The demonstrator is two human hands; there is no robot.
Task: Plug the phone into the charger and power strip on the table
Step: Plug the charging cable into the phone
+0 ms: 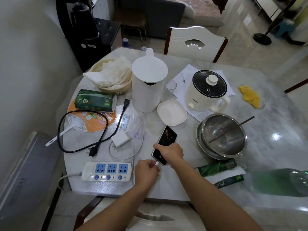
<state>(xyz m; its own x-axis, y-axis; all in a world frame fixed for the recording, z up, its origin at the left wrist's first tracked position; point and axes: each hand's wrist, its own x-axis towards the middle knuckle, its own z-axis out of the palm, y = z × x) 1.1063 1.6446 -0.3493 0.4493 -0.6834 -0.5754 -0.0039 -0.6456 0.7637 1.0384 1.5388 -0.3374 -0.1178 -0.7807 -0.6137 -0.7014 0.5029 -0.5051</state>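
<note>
My right hand (170,153) grips a dark phone (166,137) with its screen lit, tilted above the table. My left hand (146,172) pinches the white plug end of the charging cable (133,157) right at the phone's lower edge. The thin cable loops back across the table to a white charger block (120,138), which lies loose with its prongs bare. A white power strip (106,171) with three blue sockets lies at the table's near left edge, all sockets unoccupied.
A black power cord (80,147) loops left of the charger. Behind stand a white kettle (147,84), a white dish (171,112), a cream cooker (206,92) and steel bowls (223,135) with a chopstick. A green bottle (280,182) lies at right.
</note>
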